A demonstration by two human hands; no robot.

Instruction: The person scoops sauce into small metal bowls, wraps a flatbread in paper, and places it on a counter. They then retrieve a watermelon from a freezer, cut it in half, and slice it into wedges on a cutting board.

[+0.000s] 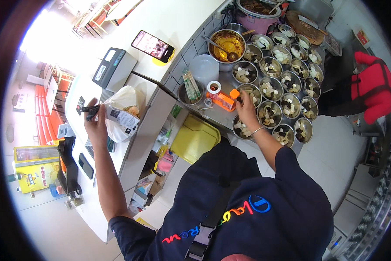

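At the left counter, my left hand [96, 125] grips a small black object [91, 112], possibly a marker. Beside it stands a white plastic bag [122, 98] with a printed slip on its front. My right hand [246, 106] reaches over the edge of a metal bowl [255, 92] of food pieces, its fingertips close to the orange cap [234, 94] of an orange bottle [224, 101]; whether they hold anything is unclear. More metal bowls [271, 88] of pale and dark food pieces stand in rows on the steel worktop [226, 120].
A sauce pot [226, 45] with ladles, a pink cooker [257, 23] and a chopping board with a cleaver [304, 27] stand farther back. A propped phone [153, 45] and a grey label printer or scale [112, 70] are on the counter. A person in red [371, 84] bends at the right.
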